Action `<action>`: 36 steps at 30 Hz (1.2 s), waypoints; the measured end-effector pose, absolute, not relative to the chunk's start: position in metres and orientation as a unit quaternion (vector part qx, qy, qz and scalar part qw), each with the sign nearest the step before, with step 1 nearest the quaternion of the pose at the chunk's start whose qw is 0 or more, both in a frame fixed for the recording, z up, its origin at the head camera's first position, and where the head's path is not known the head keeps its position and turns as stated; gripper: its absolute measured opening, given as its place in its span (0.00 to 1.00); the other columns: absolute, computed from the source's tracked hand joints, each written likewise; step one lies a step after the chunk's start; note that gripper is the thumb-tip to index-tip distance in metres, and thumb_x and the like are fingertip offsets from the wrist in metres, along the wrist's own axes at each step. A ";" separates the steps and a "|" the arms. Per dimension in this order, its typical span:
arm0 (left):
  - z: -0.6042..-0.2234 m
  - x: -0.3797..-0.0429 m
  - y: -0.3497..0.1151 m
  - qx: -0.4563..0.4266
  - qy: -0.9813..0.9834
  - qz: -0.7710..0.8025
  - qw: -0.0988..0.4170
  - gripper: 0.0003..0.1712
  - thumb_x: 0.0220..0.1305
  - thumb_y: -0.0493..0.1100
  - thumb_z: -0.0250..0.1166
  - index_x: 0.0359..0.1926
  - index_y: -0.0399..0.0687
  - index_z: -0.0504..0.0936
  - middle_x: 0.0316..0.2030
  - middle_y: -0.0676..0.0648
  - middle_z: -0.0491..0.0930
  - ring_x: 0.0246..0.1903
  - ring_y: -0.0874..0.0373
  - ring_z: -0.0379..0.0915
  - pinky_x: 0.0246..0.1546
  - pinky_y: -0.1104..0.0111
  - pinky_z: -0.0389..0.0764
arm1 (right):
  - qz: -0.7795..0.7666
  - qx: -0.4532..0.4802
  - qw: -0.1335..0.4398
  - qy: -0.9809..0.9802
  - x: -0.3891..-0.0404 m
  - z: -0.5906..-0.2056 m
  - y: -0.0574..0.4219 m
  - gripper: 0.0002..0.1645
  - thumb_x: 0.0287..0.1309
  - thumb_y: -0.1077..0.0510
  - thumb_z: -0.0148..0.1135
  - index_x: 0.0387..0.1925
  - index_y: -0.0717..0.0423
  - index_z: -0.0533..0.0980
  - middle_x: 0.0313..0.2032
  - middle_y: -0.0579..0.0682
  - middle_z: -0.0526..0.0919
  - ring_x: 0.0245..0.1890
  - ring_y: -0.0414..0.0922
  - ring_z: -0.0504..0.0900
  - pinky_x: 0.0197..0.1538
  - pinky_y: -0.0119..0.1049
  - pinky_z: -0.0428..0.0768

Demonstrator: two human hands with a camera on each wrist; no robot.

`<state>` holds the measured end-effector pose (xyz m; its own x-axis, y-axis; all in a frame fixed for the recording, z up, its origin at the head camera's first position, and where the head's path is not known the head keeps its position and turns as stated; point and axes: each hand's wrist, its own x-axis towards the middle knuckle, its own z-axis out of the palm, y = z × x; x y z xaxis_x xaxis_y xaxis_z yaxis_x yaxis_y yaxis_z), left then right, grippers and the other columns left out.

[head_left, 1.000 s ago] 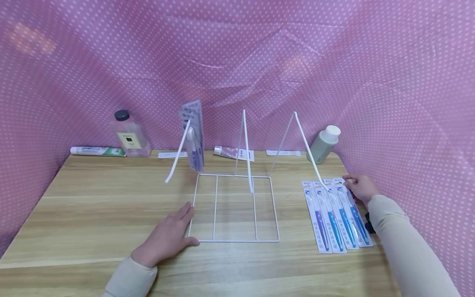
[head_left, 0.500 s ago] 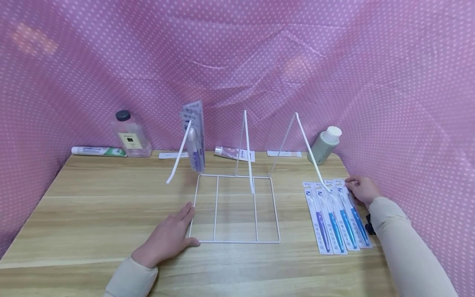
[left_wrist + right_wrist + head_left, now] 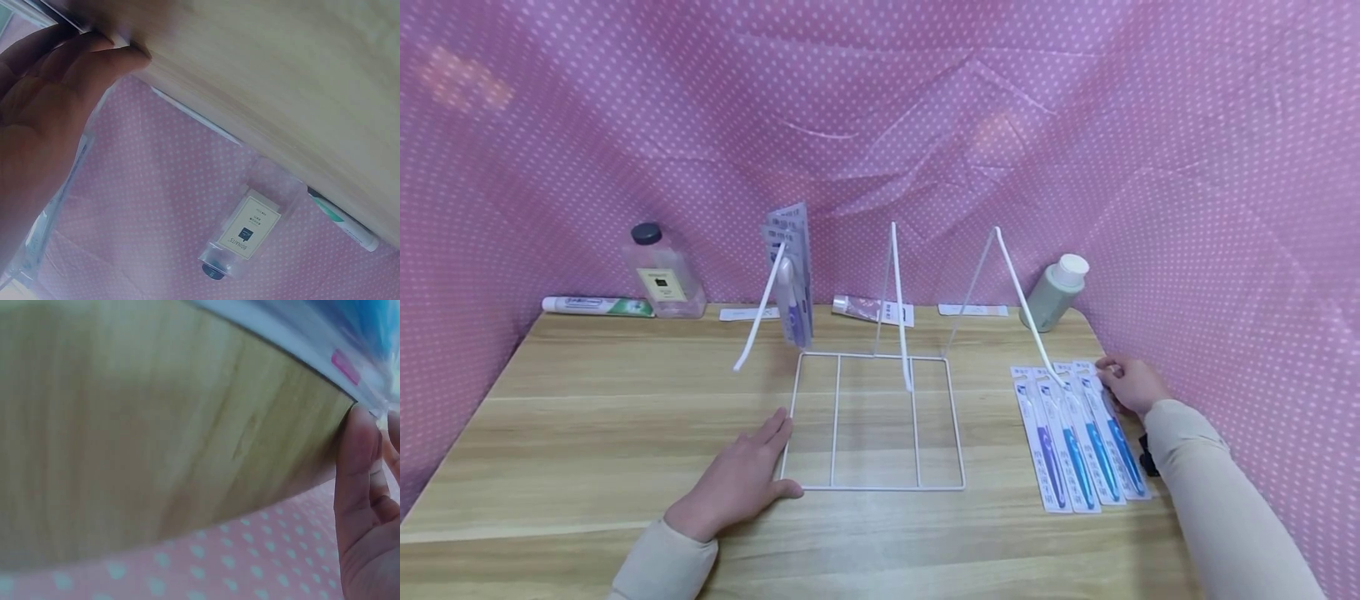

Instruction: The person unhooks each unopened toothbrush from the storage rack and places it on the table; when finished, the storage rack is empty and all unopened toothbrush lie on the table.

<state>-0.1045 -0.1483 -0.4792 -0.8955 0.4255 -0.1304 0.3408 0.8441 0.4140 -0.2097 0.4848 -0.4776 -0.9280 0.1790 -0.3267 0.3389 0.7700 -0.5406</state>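
My left hand (image 3: 737, 479) lies on the table with its fingers straight, touching the left side of the white wire rack (image 3: 872, 487). In the left wrist view, the fingertips (image 3: 140, 57) meet the wood near the rack's wire. On the right, my right hand (image 3: 1133, 383) pinches the upper right edge of the rightmost packaged toothbrush (image 3: 1123, 450), whose pack lies flat. The right wrist view shows thumb and fingers at the edge of the clear pack (image 3: 281, 331). Several purple and blue toothbrush packs (image 3: 1049, 450) lie side by side there. More packs (image 3: 792, 283) hang on the rack's left arm.
Along the table's back edge are a toothpaste tube (image 3: 598, 306), a pink bottle with a black cap (image 3: 662, 279), a pinkish tube (image 3: 872, 309) and a grey-green bottle (image 3: 1055, 292). The rack's middle arm (image 3: 901, 308) and right arm (image 3: 1022, 300) slant forward.
The rightmost toothbrush pack has shifted slightly left at its lower end, more in line with the others. My right hand has moved very little; my left hand stays in place.
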 end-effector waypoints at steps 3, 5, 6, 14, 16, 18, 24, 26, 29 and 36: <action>-0.479 -0.104 -0.148 0.199 0.953 0.197 0.111 0.57 0.59 0.58 0.79 0.76 0.28 0.66 0.79 0.29 0.60 0.71 0.30 0.69 0.69 0.34 0.72 | -0.311 0.143 0.132 0.930 -0.211 -0.470 0.482 0.27 0.83 0.53 0.45 0.69 0.69 0.68 0.32 0.52 0.79 0.28 0.45 0.79 0.29 0.38 0.82; -0.478 -0.103 -0.148 0.200 0.953 0.199 0.111 0.57 0.59 0.59 0.79 0.76 0.28 0.66 0.79 0.29 0.60 0.71 0.30 0.69 0.69 0.34 0.72 | -0.283 0.124 0.125 0.943 -0.211 -0.462 0.477 0.29 0.84 0.50 0.42 0.69 0.69 0.69 0.33 0.55 0.80 0.31 0.48 0.80 0.32 0.40 0.82; -0.478 -0.103 -0.148 0.201 0.953 0.200 0.112 0.57 0.59 0.59 0.78 0.76 0.28 0.66 0.79 0.29 0.60 0.71 0.30 0.69 0.69 0.34 0.72 | -0.261 0.107 0.111 0.953 -0.210 -0.457 0.472 0.30 0.85 0.48 0.41 0.69 0.69 0.70 0.36 0.58 0.82 0.34 0.51 0.82 0.35 0.43 0.83; -0.477 -0.103 -0.150 0.195 0.954 0.197 0.113 0.57 0.59 0.60 0.78 0.77 0.29 0.65 0.79 0.29 0.60 0.70 0.29 0.70 0.68 0.34 0.73 | -0.257 -0.064 -0.005 0.964 -0.197 -0.437 0.373 0.26 0.83 0.49 0.48 0.63 0.65 0.78 0.56 0.68 0.86 0.56 0.68 0.84 0.60 0.67 0.81; -0.476 -0.103 -0.150 0.195 0.954 0.198 0.115 0.58 0.59 0.60 0.78 0.77 0.29 0.65 0.79 0.29 0.60 0.70 0.29 0.70 0.68 0.34 0.72 | -0.296 -0.099 -0.006 0.950 -0.190 -0.438 0.344 0.25 0.83 0.50 0.50 0.64 0.65 0.78 0.58 0.66 0.85 0.58 0.67 0.84 0.62 0.65 0.81; -0.477 -0.103 -0.149 0.196 0.953 0.197 0.116 0.58 0.59 0.60 0.78 0.77 0.29 0.65 0.79 0.30 0.60 0.71 0.30 0.70 0.68 0.34 0.72 | -0.324 -0.124 0.004 0.938 -0.184 -0.440 0.315 0.26 0.83 0.50 0.52 0.67 0.64 0.76 0.62 0.65 0.83 0.61 0.66 0.83 0.64 0.64 0.81; -0.480 -0.104 -0.149 0.197 0.953 0.198 0.116 0.57 0.60 0.60 0.78 0.77 0.29 0.65 0.80 0.30 0.59 0.71 0.31 0.69 0.68 0.34 0.72 | -0.302 -0.168 0.058 0.937 -0.173 -0.464 0.254 0.35 0.77 0.45 0.60 0.75 0.59 0.69 0.73 0.64 0.73 0.73 0.64 0.72 0.75 0.63 0.71; -0.481 -0.104 -0.149 0.197 0.953 0.198 0.116 0.58 0.59 0.60 0.78 0.77 0.29 0.65 0.80 0.30 0.59 0.71 0.31 0.70 0.68 0.34 0.73 | -0.269 -0.184 0.082 0.942 -0.170 -0.471 0.242 0.42 0.73 0.40 0.63 0.78 0.57 0.67 0.77 0.64 0.68 0.77 0.65 0.66 0.79 0.63 0.65; -0.480 -0.104 -0.149 0.197 0.953 0.197 0.117 0.58 0.59 0.61 0.78 0.77 0.29 0.65 0.80 0.30 0.59 0.71 0.31 0.70 0.68 0.34 0.73 | -0.235 -0.202 0.123 0.943 -0.163 -0.474 0.231 0.53 0.64 0.30 0.69 0.81 0.49 0.63 0.82 0.63 0.59 0.82 0.66 0.56 0.81 0.65 0.60; -0.477 -0.104 -0.149 0.197 0.953 0.196 0.120 0.58 0.59 0.61 0.78 0.77 0.29 0.65 0.80 0.30 0.59 0.73 0.32 0.68 0.69 0.35 0.72 | -0.180 -0.227 0.168 0.942 -0.149 -0.473 0.219 0.66 0.42 0.25 0.81 0.80 0.38 0.65 0.84 0.62 0.49 0.82 0.75 0.40 0.79 0.76 0.50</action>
